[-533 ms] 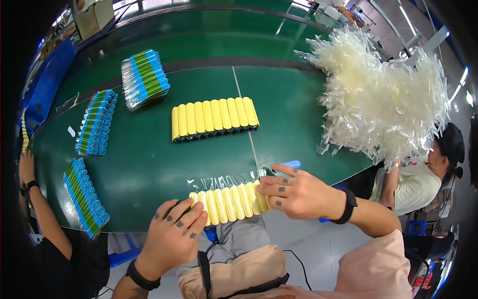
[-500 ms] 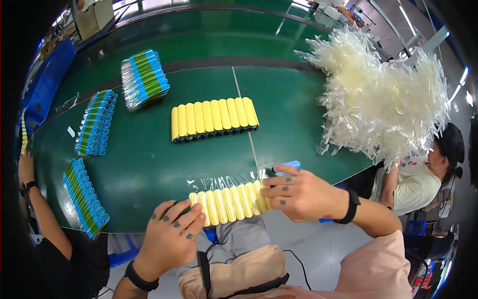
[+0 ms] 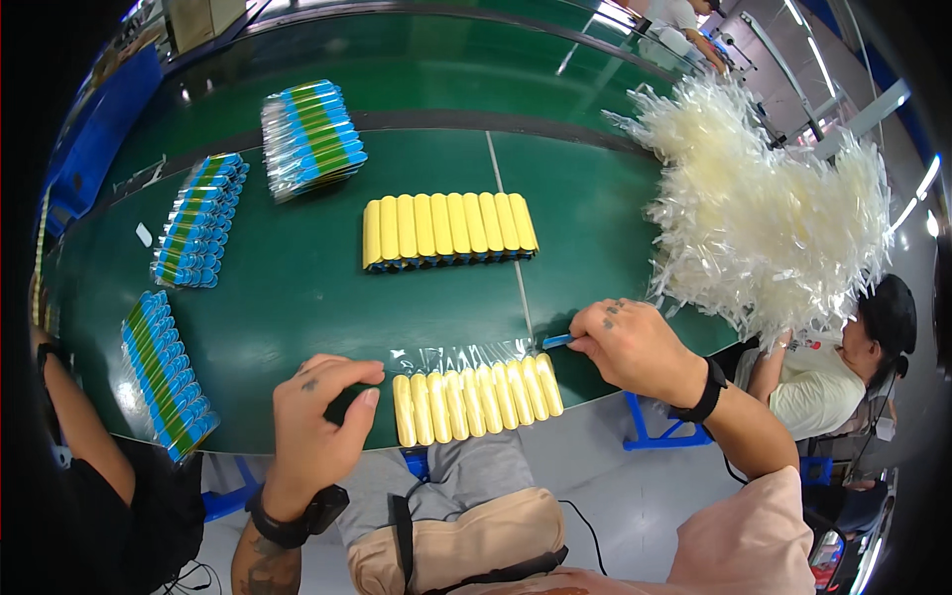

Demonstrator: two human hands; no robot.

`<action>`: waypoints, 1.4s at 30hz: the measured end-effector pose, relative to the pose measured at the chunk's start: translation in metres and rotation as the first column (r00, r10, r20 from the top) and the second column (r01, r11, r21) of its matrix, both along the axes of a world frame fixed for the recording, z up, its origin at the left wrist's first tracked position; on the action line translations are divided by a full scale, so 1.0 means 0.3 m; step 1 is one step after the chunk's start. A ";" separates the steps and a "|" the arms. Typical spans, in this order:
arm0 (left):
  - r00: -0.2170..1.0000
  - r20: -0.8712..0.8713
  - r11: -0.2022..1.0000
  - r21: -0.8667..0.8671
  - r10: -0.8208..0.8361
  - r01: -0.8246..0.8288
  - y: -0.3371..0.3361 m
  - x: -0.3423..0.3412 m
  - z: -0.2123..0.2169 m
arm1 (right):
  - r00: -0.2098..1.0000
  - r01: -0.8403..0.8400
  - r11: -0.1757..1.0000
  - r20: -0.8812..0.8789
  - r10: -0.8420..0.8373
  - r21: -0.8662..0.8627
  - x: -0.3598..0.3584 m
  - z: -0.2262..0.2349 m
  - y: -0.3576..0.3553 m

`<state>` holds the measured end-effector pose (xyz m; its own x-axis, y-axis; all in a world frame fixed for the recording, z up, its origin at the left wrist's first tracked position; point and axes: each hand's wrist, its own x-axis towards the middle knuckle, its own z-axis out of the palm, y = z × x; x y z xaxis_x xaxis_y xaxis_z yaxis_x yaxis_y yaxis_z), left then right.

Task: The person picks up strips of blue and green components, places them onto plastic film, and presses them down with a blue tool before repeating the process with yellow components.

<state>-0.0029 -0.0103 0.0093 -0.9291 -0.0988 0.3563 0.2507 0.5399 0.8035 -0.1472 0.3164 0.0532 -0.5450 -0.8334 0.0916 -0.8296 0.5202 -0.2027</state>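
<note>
Right of the yellow row point(image 3: 478, 400), the right hand point(image 3: 640, 347) is pinching a blue tool point(image 3: 557, 340), best kept steady, the empty left hand point(image 3: 319, 421) curving half-open left of the row.

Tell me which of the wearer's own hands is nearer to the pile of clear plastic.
Right. The right hand is below and left of the pile in the picture, apart from it; the left hand is much farther left.

Green desk point(image 3: 327, 297) carries three blue-and-green stacks point(image 3: 315, 139) at left, small white scrap point(image 3: 144, 235), yellow-topped stack point(image 3: 449, 226) mid, pale translucent heap point(image 3: 773, 208) right, yellow row point(image 3: 476, 402) with clear film point(image 3: 458, 355) at near edge.
</note>
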 end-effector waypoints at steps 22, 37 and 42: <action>0.992 0.094 0.964 0.247 0.081 -0.103 -0.014 0.010 -0.025 | 0.898 -0.438 0.899 0.047 0.437 0.002 0.025 -0.033 -0.556; 0.986 0.040 0.922 0.350 0.159 -0.163 0.005 0.029 -0.040 | 0.879 -0.476 0.873 0.089 0.468 0.110 -0.024 0.000 -0.509; 0.983 0.116 0.917 0.359 0.141 -0.174 0.007 0.017 -0.052 | 0.853 -0.522 0.851 0.044 0.520 0.064 -0.017 -0.028 -0.587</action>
<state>0.0022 -0.0083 -0.0063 -0.9161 -0.3551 0.1861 0.1073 0.2301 0.9672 -0.1522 0.1404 0.0449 -0.0306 -0.9994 0.0142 -0.9784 0.0271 -0.2049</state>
